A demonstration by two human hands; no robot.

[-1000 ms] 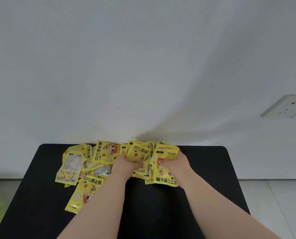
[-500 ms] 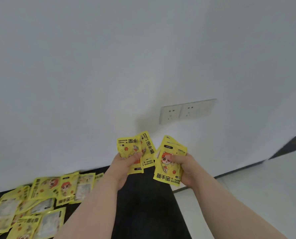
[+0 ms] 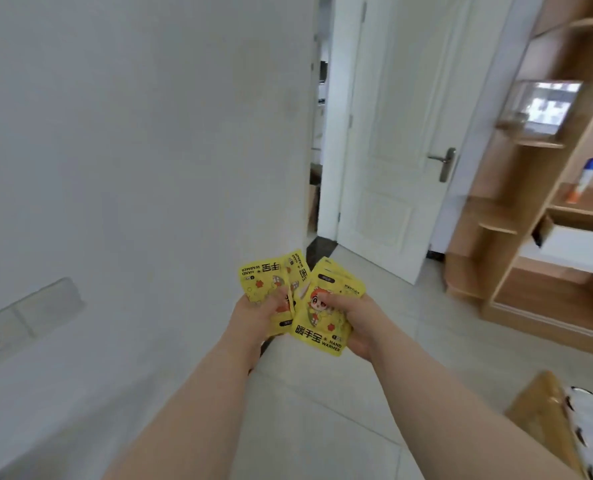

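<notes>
Both my hands are raised in front of me over a tiled floor. My left hand point(image 3: 253, 318) grips a small bunch of yellow hand-warmer packets point(image 3: 271, 277), thumb pressed on the front one. Close beside it, my right hand point(image 3: 357, 318) grips another bunch of yellow packets point(image 3: 322, 323), whose front packet shows a red-haired cartoon figure. The two bunches overlap slightly at their inner edges. How many packets each hand holds is hidden by the stacking.
A white wall with a socket plate point(image 3: 25, 317) runs along the left. A white door point(image 3: 392, 150) stands ajar ahead. Wooden shelves point(image 3: 537, 209) fill the right side. A cardboard box point(image 3: 544, 420) sits at the lower right on the light tiled floor point(image 3: 322, 427).
My hands lifted the packets off the black table, and my view swung right. The table and the remaining packet pile have left the view; door and shelves now show.
</notes>
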